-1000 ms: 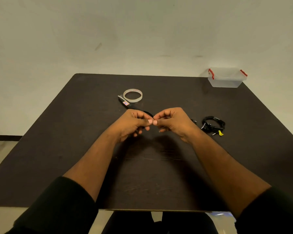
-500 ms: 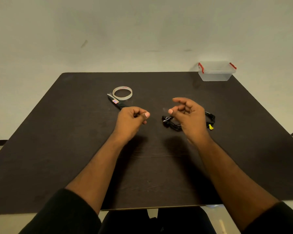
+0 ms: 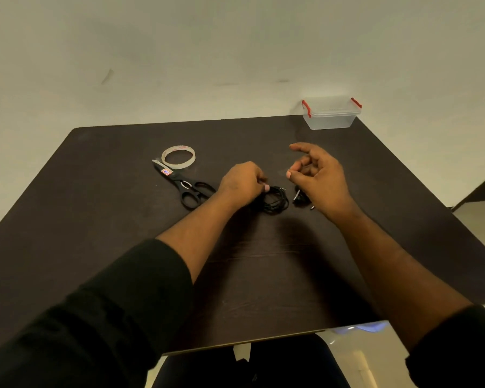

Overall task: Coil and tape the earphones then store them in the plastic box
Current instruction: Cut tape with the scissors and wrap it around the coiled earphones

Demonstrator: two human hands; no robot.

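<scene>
A coil of black earphones (image 3: 276, 199) lies on the dark table (image 3: 95, 208) near the middle. My left hand (image 3: 242, 182) is closed, its fingertips pinching the coil's left edge. My right hand (image 3: 318, 175) hovers just right of the coil with fingers curled apart; I cannot make out anything in it. A second bundle of black earphones (image 3: 299, 198) shows partly under my right hand. The clear plastic box (image 3: 331, 119) with red clips stands lidded at the far right corner. A clear tape roll (image 3: 178, 156) lies to the far left.
Black scissors (image 3: 186, 189) lie closed between the tape roll and my left hand, blades pointing away to the left. The table's near edge runs just above my lap. Pale wall behind the table.
My hands were joined fingertip to fingertip, then parted. My left hand has dropped onto the earphone coil, and my right hand has lifted with its fingers spread wider. My head has tilted.
</scene>
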